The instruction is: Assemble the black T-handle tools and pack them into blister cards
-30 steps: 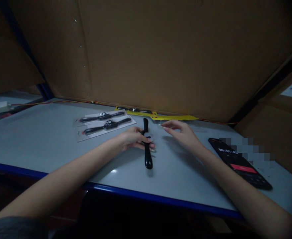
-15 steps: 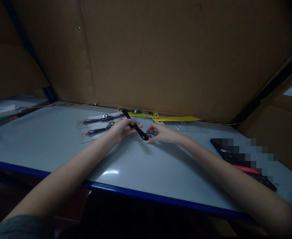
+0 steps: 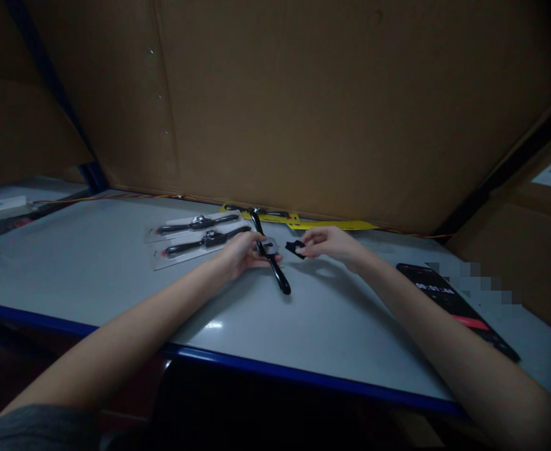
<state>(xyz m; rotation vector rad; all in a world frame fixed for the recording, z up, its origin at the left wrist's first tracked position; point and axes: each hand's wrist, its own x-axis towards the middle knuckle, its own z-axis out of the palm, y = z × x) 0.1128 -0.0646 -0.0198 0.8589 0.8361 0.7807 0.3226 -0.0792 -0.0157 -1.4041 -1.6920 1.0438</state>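
Observation:
My left hand (image 3: pixel 243 255) is closed around the middle of a black spokeshave (image 3: pixel 279 277), held at a slant just above the table. A silver blade (image 3: pixel 271 245) shows at the tool's centre, beside my left thumb. To the right, my right hand (image 3: pixel 330 243) pinches a small black plate, seemingly the spokeshave's cap (image 3: pixel 294 248), apart from the tool. Behind my left hand lie two spokeshaves in clear packs, the upper pack (image 3: pixel 197 223) and the lower pack (image 3: pixel 204 242). Another spokeshave (image 3: pixel 278 214) rests on a yellow card at the back.
The grey table (image 3: pixel 115 263) has a blue front edge (image 3: pixel 275 369). A brown cardboard panel (image 3: pixel 303 113) rises behind it. A yellow strip (image 3: pixel 336 224) and thin wires (image 3: pixel 129 196) run along the back. A black phone-like device (image 3: pixel 437 291) lies right, partly under my right forearm.
My right hand has drawn right, away from the spokeshave, and the black cap now shows in its fingers. The spokeshave has shifted right and nearer, exposing the blade.

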